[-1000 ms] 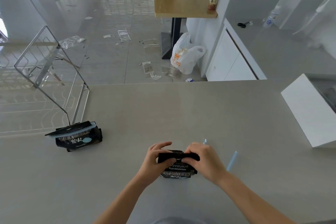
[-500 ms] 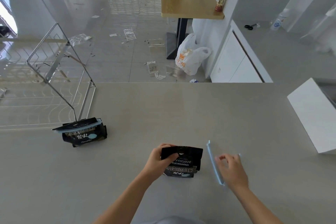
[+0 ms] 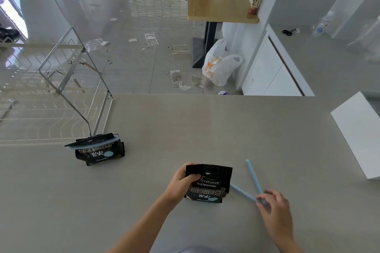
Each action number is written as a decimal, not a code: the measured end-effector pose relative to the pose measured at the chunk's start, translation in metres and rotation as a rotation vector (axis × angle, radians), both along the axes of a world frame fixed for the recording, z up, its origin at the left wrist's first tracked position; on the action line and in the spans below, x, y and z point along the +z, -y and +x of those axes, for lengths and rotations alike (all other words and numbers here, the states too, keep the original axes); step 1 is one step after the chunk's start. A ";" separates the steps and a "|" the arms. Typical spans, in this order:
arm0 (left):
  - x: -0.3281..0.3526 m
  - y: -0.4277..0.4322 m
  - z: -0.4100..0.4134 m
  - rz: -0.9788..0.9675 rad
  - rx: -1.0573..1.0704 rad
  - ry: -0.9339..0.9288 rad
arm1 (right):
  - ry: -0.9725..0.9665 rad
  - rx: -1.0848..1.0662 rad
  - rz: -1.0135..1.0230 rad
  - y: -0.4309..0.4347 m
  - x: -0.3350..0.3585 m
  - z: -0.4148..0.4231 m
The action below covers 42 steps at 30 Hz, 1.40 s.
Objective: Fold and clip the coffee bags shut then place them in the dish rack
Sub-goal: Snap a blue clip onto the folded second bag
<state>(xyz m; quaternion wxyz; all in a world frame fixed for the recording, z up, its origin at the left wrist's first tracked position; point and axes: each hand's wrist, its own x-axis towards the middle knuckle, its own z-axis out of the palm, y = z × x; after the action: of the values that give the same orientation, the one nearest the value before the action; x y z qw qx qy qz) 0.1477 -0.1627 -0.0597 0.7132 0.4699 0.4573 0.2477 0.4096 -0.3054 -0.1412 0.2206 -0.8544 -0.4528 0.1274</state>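
Item 1: coffee bag (image 3: 208, 184), black, upright on worktop (image 3: 205, 129) right in front of me, not yet clipped. My L hand (image 3: 182, 183) grips its top-left corner, thumb across the front.
Item 2: blue clip (image 3: 254, 176), arms spread in a V, one tip just beside the bag's R edge. My R hand (image 3: 275, 209) pinches the hinge end w/ curled fingers.
Item 3: 2nd coffee bag (image 3: 98, 151), top folded & clipped, on worktop at L, by a corner of the wire dish rack (image 3: 61, 80).
Misc: white box (image 3: 357, 135), far R.
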 end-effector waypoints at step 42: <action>-0.007 -0.003 0.000 0.042 0.080 0.039 | -0.198 0.654 -0.051 -0.107 0.133 -0.064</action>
<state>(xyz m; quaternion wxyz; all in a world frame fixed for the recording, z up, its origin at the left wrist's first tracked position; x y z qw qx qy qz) 0.1477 -0.1599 -0.0665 0.7015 0.4613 0.4564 0.2946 0.3452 -0.1988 -0.0087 0.1895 -0.6526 -0.6760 0.2850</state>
